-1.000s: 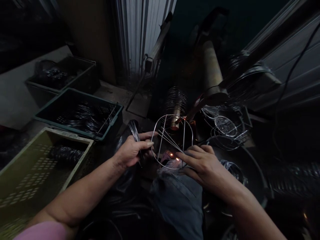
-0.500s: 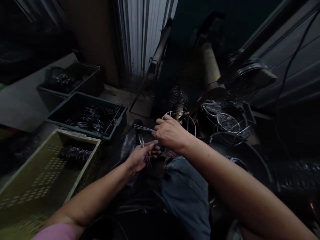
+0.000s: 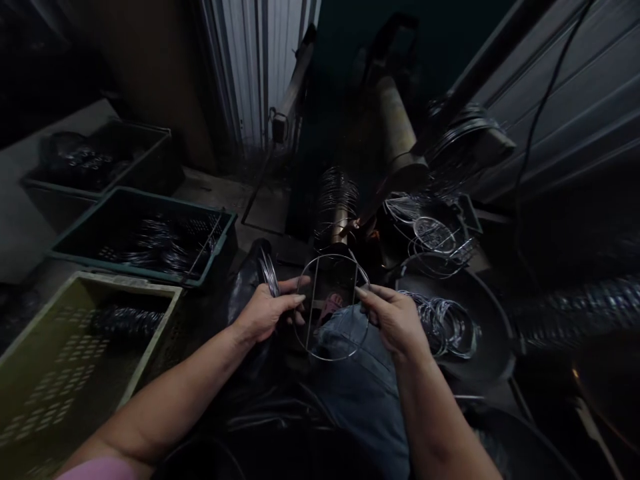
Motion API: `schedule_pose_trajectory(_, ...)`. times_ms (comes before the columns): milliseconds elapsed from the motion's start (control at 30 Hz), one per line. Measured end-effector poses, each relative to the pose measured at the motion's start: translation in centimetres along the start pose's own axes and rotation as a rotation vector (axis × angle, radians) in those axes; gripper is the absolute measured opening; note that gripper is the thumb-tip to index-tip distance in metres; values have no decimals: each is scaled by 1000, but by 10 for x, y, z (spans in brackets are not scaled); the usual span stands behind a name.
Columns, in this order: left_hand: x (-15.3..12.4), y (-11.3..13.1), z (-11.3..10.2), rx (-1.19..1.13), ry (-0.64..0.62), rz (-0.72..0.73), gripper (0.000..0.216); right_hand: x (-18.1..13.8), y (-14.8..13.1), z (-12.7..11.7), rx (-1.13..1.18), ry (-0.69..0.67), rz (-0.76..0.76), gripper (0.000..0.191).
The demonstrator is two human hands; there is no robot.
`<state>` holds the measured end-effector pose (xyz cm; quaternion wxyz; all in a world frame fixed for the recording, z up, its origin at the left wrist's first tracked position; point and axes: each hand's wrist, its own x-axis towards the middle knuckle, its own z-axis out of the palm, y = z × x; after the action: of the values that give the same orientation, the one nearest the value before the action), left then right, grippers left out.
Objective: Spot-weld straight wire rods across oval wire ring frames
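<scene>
One pink sleeve edge [image 3: 100, 469] closest in, well to the left of the wire ring [image 3: 313, 303] and nearer than it. One denim-covered leg [image 3: 355, 393] behind and below the wire ring, partly visible through it. At the left edge of the wire ring, left hand [image 3: 265, 312]: fingers curled round a bundle of thin wires [image 3: 270, 273], ends poking up above the hand; thumb and forefinger slightly parted, reaching to the ring's edge. At the right edge, right hand [image 3: 395, 317]: thumb and forefinger pinched on the rim, little or no gap between. Between both hands, above the lap and roughly facing the camera: the wire ring, with two straight wires running across.

To the left of the wire ring, well apart, a yellow crate [image 3: 50, 340] with a dark coil [image 3: 127, 322] inside. Farther out on that side, a teal crate [image 3: 125, 269] with a heap of shiny wires [image 3: 160, 240]; past it, a grey crate [image 3: 155, 163], contents too dim to name. To the right of the wire ring, past the right hand, a round dark basin [image 3: 500, 340] with loose wire coils [image 3: 450, 327]. Just beyond the wire ring, a brass-coloured cylinder [image 3: 341, 227], contact impossible to make out; wire loops [image 3: 333, 190] at its far end. Beyond the wire ring and to the right, tangled wire pieces [image 3: 435, 233], then a thick pale cylinder [image 3: 397, 127]. Farthest, beyond and left of the wire ring, a ribbed panel [image 3: 263, 60].
</scene>
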<state>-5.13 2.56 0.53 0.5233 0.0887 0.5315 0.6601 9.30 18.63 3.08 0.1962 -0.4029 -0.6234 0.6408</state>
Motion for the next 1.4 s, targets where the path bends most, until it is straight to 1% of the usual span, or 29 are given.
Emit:
schedule_pose_trajectory(100,4,3,6,20,-2,15,46,8,-5,0,-82,50,-74,26)
schedule_pose_trajectory(167,6,5,9,12,5,23,46,15,-8,0,-82,56,-89,25)
schedule_pose_trajectory(300,13,12,12,-21,34,36,45,28,-16,2,-44,51,-70,24)
schedule_pose_trajectory(400,18,22,16,-33,50,41,46,39,-27,4,-26,63,-50,25)
schedule_pose_trajectory(600,25,40,24,-68,82,71,45,56,-45,2,-40,24,-48,27)
schedule_pose_trajectory(700,23,44,28,-89,78,67,44,59,-47,1,-35,-2,-22,28)
schedule_pose_trajectory(1000,17,50,32,-102,80,73,40,56,-56,4,-38,4,-12,29)
schedule_pose_trajectory(1100,19,49,31,-94,76,66,39,58,-56,5,-44,24,-18,30)
schedule_pose_trajectory(1200,22,45,29,-111,71,77,42,56,-49,4,68,8,-11,30)
schedule_pose_trajectory(1300,25,43,26,-80,85,93,43,50,-36,0,157,0,-5,30)
schedule_pose_trajectory(1400,27,43,26,-16,52,75,43,40,-20,-8,220,20,5,29)
